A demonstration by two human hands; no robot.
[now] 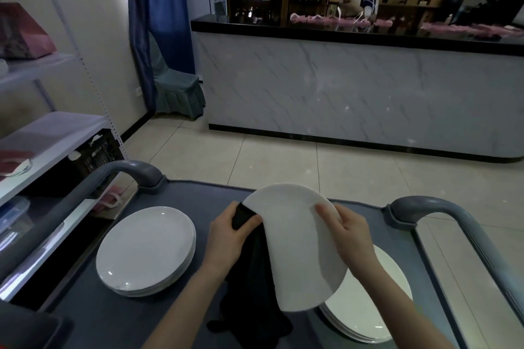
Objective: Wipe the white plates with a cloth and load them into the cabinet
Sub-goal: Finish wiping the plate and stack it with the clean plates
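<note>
Over the grey cart [195, 201], your right hand [351, 238] grips a tilted white plate [297, 244] by its rim while your left hand [226, 238] clutches a black cloth [252, 278] against its edge, between the cart's left stack [144, 246] and right stack [365, 312].

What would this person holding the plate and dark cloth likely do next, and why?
Probably sweep the black cloth across the raised plate. The right hand holds that plate tilted above the cart, while the left hand grips the cloth against only its left rim.
</note>
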